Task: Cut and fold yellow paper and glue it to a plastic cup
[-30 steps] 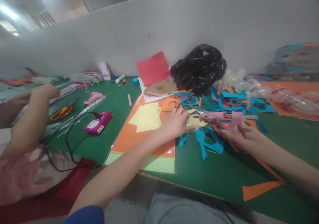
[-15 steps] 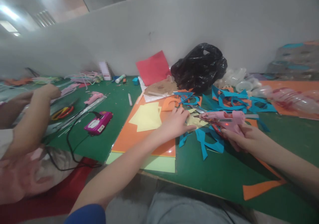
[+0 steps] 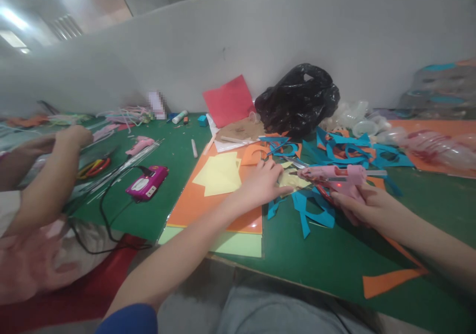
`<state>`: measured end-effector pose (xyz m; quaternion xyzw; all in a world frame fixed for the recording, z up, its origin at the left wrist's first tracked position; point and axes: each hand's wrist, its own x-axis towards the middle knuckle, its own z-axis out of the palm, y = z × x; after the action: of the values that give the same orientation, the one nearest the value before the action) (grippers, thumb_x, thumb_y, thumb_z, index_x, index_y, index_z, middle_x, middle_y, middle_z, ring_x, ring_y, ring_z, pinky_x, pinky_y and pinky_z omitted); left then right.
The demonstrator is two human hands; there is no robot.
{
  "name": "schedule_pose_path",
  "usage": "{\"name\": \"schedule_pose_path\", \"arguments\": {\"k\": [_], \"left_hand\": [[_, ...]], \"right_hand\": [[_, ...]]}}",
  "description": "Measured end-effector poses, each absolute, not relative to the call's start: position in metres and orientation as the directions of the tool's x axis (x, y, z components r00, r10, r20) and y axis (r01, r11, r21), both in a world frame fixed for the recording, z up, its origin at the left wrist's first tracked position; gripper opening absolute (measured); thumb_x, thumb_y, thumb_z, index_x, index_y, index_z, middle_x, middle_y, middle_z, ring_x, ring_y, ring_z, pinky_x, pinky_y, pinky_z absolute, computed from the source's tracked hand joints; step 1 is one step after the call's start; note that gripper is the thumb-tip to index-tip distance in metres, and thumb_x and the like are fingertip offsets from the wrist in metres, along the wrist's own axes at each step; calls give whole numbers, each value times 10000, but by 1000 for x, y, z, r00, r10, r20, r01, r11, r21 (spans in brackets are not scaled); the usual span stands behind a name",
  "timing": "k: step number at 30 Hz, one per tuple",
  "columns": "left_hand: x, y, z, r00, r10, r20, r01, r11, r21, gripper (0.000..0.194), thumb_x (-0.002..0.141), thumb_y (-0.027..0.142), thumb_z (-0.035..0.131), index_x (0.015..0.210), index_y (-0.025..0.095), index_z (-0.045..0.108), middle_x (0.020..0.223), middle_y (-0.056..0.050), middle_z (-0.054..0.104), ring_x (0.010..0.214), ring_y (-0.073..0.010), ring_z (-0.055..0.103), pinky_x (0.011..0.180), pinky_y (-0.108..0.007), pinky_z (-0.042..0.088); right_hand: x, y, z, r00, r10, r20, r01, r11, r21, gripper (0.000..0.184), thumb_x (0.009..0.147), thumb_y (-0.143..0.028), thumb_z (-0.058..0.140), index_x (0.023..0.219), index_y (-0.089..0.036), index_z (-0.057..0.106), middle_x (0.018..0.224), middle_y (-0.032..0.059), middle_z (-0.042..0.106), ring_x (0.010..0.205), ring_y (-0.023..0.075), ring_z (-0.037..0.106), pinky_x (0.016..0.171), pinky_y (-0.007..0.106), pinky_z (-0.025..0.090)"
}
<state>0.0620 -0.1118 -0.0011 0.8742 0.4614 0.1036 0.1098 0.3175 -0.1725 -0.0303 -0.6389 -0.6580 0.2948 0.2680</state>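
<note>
My right hand (image 3: 362, 205) grips a pink glue gun (image 3: 332, 175) with a small red light on it; its nozzle points left at a small pale yellow paper piece (image 3: 293, 179). My left hand (image 3: 262, 183) pinches that yellow piece at its left edge, fingers closed on it. Both hands hover over blue paper scraps (image 3: 312, 210) on the green table (image 3: 323, 254). An orange sheet (image 3: 197, 202) with a yellow sheet (image 3: 219, 174) on it lies just left of my left hand.
A black plastic bag (image 3: 297, 98) and a red sheet (image 3: 228, 101) stand against the back wall. A magenta device (image 3: 146, 183) with a black cable, scissors (image 3: 92, 168) and another pink glue gun (image 3: 139, 144) lie at the left, where another person's arm (image 3: 48, 180) reaches.
</note>
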Motion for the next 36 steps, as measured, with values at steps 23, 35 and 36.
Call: {"name": "schedule_pose_path", "arguments": {"k": [23,35,36], "left_hand": [[61,-112,0,555,830,52,786,-544,293,399,895,555,640,1031,186,572,1143,-101,574,1153,-302,501,975,-420,441],[59,-109,-6,565,821,76,770,-559,307,378,906,556,618,1025,201,559,1133,-84,563,1127,-294,503,942,-406,443],[59,-109,-7,567,820,80,768,-561,310,380,908,559,614,1030,203,559,1134,-83,561,1128,-294,502,944,-408,442]], "right_hand": [[307,-185,-10,54,993,-108,535,-120,-836,524,756,-701,616,544,-234,507,400,-8,486,392,134,461,432,266,395],[313,-174,-16,6,985,-170,544,-146,-827,500,759,-722,593,644,-240,530,391,-4,510,363,153,490,394,277,437],[313,-173,-16,6,985,-174,544,-149,-825,497,756,-723,591,653,-241,529,390,-6,509,361,154,491,387,275,432]]}}
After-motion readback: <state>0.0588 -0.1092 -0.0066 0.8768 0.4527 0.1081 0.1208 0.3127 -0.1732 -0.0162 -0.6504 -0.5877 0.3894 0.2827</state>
